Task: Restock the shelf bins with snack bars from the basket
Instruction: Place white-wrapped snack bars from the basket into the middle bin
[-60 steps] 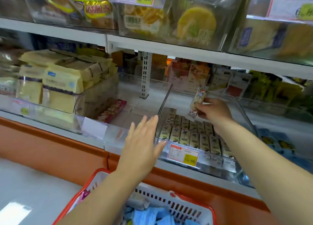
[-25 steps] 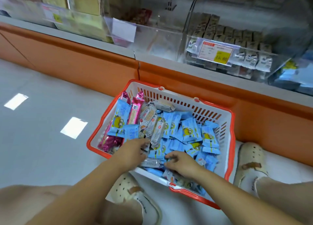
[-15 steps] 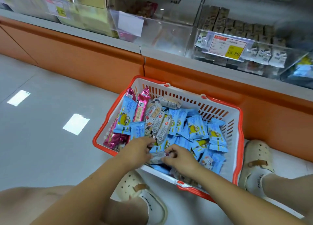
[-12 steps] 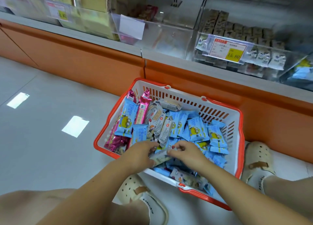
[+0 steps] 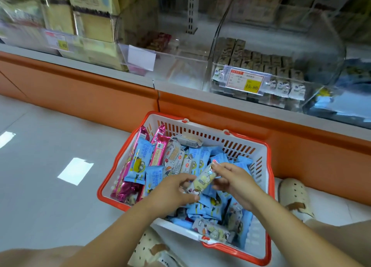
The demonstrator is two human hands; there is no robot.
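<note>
Head view, left to right: far left shelf bin (image 5: 66, 33) stacked with pale yellow packs behind a yellow price tag (image 5: 60, 43). Next bin (image 5: 160, 52) is clear plastic, nearly bare, a few reddish bars (image 5: 158, 42) at its far end, blank white card (image 5: 141, 57) on its front lip. Right of that, curved clear bin (image 5: 281, 70) holds rows of brown-and-white snack bars, price label (image 5: 246, 81) reading 15.80 clipped on the front. Orange base panel (image 5: 80, 90) runs under the shelf. Red-and-white basket (image 5: 267, 166) sits on the grey floor (image 5: 40, 156) near the panel, full of wrapped bars: pink packs (image 5: 158, 148) at its left wall, blue packs (image 5: 202, 156) across the middle and right. Left hand (image 5: 170, 192) and right hand (image 5: 234, 182) are both over the basket centre, both closed on one cream snack bar (image 5: 201, 181), left fingers pinching its near end, right fingers on its far end; bar is tilted, lifted just above the pile. Cream clog (image 5: 295, 198) on the floor right of the basket, another clog (image 5: 152, 248) at the near edge.
</note>
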